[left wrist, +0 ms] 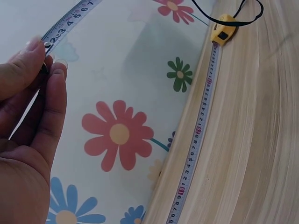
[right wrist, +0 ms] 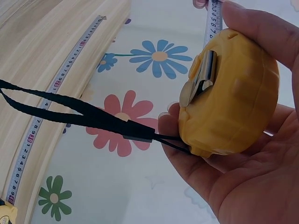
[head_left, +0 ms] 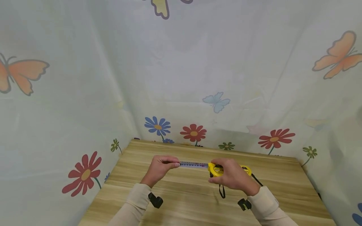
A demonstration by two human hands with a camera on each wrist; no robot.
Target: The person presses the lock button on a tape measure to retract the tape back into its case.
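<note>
White sheeting [head_left: 181, 62], printed with flowers and butterflies, rises behind the wooden table [head_left: 181, 197] and at both its sides. Near the table's back edge stretches the long blade [left wrist: 198, 130] of one yellow tape measure [left wrist: 225, 30], its case lying on the table's right half. Above the table, the right hand [head_left: 233, 174] curls its fingers and thumb round the case of the other yellow tape measure [right wrist: 243, 107]. The left hand [head_left: 159, 169], also above the table, pinches the end of that one's drawn-out blade [left wrist: 70, 23], a short span between the hands. A black strap [right wrist: 140, 131] hangs over the table from the gripped case, which bears a metal clip [right wrist: 205, 74].
</note>
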